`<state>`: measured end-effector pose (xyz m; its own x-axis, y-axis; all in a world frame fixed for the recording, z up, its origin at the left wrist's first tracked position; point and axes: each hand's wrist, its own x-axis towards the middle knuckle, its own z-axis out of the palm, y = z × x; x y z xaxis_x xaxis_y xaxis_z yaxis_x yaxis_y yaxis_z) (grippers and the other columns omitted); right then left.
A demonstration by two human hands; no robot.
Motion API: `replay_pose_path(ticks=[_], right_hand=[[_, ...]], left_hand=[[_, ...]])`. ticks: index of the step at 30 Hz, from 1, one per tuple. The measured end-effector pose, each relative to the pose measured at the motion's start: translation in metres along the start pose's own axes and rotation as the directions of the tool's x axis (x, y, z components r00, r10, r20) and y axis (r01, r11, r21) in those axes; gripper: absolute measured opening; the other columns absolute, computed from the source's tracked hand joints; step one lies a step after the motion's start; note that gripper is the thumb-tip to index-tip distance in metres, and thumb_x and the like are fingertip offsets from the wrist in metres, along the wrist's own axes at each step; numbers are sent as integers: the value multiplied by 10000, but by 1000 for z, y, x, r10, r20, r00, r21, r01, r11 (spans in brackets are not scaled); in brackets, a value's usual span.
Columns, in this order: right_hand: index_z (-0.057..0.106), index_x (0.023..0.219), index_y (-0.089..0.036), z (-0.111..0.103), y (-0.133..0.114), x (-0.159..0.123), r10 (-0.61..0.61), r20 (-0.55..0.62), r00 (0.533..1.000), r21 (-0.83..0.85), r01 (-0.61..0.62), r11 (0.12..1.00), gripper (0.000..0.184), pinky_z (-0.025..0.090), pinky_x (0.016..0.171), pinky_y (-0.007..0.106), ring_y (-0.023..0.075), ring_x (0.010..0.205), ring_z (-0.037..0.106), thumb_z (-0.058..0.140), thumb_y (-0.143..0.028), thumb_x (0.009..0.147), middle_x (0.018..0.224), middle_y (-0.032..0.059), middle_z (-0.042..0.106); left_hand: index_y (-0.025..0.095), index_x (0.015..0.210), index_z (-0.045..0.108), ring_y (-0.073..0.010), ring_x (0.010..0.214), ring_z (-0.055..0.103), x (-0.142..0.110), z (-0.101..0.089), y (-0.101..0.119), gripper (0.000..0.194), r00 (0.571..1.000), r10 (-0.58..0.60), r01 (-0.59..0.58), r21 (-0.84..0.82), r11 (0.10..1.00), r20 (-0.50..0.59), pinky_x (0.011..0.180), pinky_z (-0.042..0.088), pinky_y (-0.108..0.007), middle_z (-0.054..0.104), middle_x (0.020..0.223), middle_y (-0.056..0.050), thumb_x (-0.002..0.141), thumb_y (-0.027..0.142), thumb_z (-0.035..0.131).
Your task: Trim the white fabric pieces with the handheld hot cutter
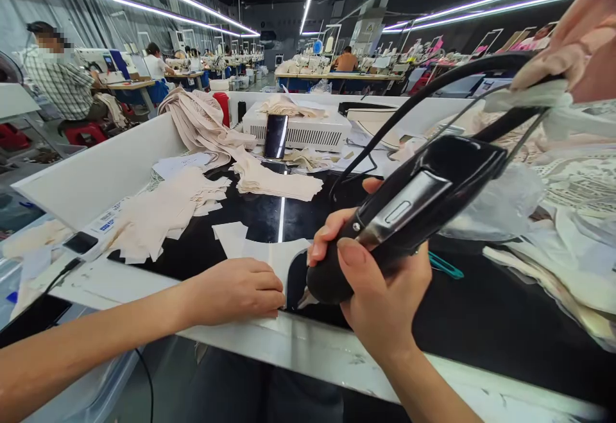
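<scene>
Behind the bench (pixel 474 304), which has a glossy black top, several people (pixel 58 83) are sitting in a big workroom. With my right grip (pixel 380 282) I have the fingers closed around a black tool (pixel 409 201), slanted, its lower tip just beside a pale cloth piece (pixel 272 253). This cloth lies flat near the front edge, and my left grip (pixel 235 291) rests upon it; whether these fingers pinch it, I cannot tell. Farther left is a cloth pile (pixel 168 208). One phone (pixel 276 136) stands before a white box (pixel 312 135).
</scene>
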<state>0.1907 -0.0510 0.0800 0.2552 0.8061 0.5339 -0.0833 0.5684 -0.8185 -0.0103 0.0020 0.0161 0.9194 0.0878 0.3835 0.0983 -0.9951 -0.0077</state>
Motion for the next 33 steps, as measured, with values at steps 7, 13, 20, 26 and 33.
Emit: replay_pose_path(ticks=[7,13,20,26,33], right_hand=[[535,1101,-304,4,3,-8,3,6,1000,26,-3,1000,488,607,553,299,133,600,626,838,-635,911,836,-49,669],[551,1109,-297,10,6,-11,-20,11,1000,54,19,998,458,606,554,275,125,602,630,834,-608,927,836,-51,677],[544,1125,-289,12,6,-13,0,-14,1000,15,1,1000,427,607,549,285,133,597,653,828,-547,938,827,-51,658],[558,1064,-281,13,8,-11,-48,-38,998,67,51,996,398,603,537,255,116,593,649,862,-496,924,820,-54,677],[590,1054,-270,13,10,-9,-85,-42,996,111,89,990,413,638,554,270,120,580,658,906,-481,891,805,-47,712]], left_hand=[[186,1036,733,-182,938,730,2,-1,-1,155,999,-34,34,-62,998,4,924,603,-311,793,1011,-41,1147,228,632],[183,1072,734,-177,996,756,3,-3,0,212,999,-38,41,-70,997,36,984,613,-311,805,1085,-51,1181,219,555],[204,1056,716,-170,990,758,3,3,0,147,997,-43,45,-27,999,57,1035,619,-310,790,1092,-49,1131,144,605],[174,1074,736,-199,1016,768,2,13,1,211,998,-53,53,-5,999,-27,1017,624,-346,813,1057,-63,1141,140,540],[156,1101,765,-209,977,768,3,13,-1,271,991,-91,81,-96,992,-102,950,638,-355,827,1099,-80,1170,187,504]])
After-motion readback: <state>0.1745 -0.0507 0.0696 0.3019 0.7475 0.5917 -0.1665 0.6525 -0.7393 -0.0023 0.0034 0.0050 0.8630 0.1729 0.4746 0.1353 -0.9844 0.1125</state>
